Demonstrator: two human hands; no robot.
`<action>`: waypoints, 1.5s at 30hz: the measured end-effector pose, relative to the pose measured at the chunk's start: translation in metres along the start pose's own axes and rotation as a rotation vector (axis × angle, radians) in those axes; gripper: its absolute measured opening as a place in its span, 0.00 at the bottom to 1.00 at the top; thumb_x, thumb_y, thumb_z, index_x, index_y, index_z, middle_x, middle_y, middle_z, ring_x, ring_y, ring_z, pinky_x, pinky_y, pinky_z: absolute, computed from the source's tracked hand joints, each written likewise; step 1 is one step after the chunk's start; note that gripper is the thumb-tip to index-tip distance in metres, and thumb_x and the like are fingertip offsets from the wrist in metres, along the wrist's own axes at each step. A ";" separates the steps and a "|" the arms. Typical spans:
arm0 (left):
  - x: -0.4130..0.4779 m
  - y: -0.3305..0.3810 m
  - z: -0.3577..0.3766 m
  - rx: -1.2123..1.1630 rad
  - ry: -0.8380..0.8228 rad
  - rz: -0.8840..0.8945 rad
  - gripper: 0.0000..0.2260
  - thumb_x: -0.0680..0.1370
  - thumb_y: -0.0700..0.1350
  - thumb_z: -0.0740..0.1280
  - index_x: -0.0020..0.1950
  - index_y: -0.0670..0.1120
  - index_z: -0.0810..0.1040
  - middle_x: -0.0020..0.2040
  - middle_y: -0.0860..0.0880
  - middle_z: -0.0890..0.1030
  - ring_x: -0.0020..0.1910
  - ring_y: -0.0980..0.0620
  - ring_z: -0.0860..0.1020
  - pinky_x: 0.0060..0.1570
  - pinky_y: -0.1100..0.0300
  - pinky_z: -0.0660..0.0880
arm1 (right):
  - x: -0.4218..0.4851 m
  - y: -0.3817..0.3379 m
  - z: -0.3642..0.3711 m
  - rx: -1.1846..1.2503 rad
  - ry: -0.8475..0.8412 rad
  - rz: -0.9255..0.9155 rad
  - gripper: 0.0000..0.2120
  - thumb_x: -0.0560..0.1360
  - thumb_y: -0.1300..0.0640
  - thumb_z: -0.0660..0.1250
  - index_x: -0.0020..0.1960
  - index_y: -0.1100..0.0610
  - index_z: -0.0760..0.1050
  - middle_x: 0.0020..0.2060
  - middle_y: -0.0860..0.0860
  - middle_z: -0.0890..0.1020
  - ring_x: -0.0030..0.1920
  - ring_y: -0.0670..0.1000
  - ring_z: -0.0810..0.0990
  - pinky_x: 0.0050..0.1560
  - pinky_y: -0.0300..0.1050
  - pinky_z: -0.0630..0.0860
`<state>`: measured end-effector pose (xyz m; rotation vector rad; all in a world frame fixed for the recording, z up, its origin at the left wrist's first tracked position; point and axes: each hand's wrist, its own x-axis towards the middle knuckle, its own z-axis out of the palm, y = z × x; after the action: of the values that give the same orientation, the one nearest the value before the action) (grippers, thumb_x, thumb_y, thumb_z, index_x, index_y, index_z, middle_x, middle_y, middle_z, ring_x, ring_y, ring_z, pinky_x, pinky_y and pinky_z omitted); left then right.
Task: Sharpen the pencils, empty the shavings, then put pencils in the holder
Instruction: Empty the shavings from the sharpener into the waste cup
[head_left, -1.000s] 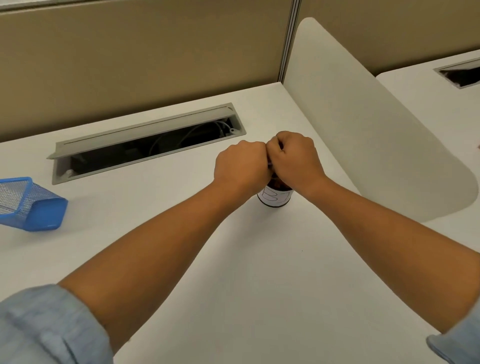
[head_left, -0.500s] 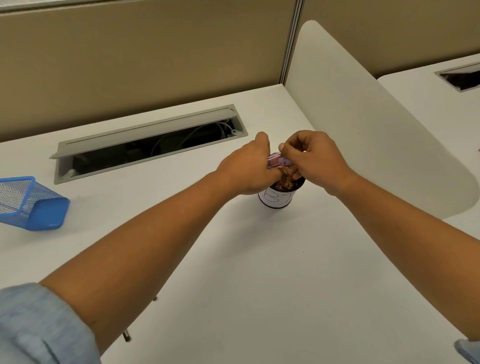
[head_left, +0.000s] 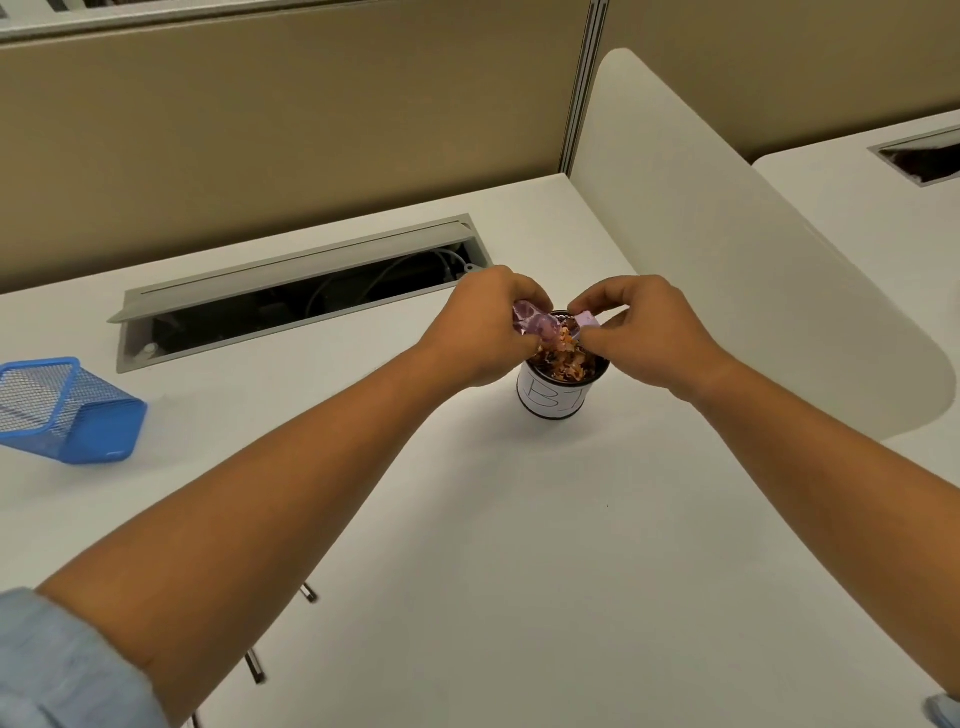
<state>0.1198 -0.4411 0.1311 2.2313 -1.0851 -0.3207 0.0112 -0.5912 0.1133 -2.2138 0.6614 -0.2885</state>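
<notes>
Over the small round bin (head_left: 555, 397) I see my left hand (head_left: 480, 325) pinching the purple sharpener body (head_left: 171, 326) and my right hand (head_left: 644, 332) pinching its lid (head_left: 586, 318), pulled apart, with shavings (head_left: 563, 356) heaped in the bin. Far left stands the blue mesh pencil holder (head_left: 67, 415); pencil ends (head_left: 254, 667) peek from under my left forearm.

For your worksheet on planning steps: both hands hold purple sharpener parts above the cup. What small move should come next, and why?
Probably tip the purple shavings case in the left hand over the white-labelled cup, since shavings hang at its mouth.
</notes>
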 end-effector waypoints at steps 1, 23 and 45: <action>-0.001 0.001 0.000 0.008 0.005 0.001 0.12 0.72 0.41 0.76 0.55 0.48 0.85 0.50 0.47 0.81 0.44 0.52 0.77 0.35 0.69 0.71 | -0.001 -0.001 -0.001 -0.036 -0.008 -0.017 0.06 0.74 0.59 0.70 0.47 0.50 0.84 0.32 0.37 0.80 0.34 0.38 0.80 0.30 0.28 0.69; -0.004 0.012 0.007 0.026 0.044 -0.005 0.11 0.70 0.38 0.75 0.52 0.46 0.86 0.44 0.48 0.78 0.41 0.51 0.76 0.34 0.66 0.74 | -0.010 -0.001 0.002 -0.338 0.009 -0.162 0.12 0.71 0.61 0.69 0.51 0.50 0.83 0.46 0.51 0.85 0.39 0.52 0.79 0.41 0.43 0.75; -0.006 0.004 0.006 0.021 0.068 -0.007 0.12 0.71 0.40 0.76 0.53 0.48 0.85 0.45 0.50 0.76 0.43 0.53 0.75 0.31 0.72 0.66 | -0.008 -0.011 0.012 -0.540 0.019 -0.202 0.14 0.71 0.60 0.65 0.53 0.53 0.83 0.45 0.54 0.87 0.43 0.59 0.82 0.42 0.45 0.77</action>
<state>0.1112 -0.4406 0.1287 2.2480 -1.0494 -0.2354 0.0134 -0.5734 0.1135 -2.8063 0.5719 -0.2531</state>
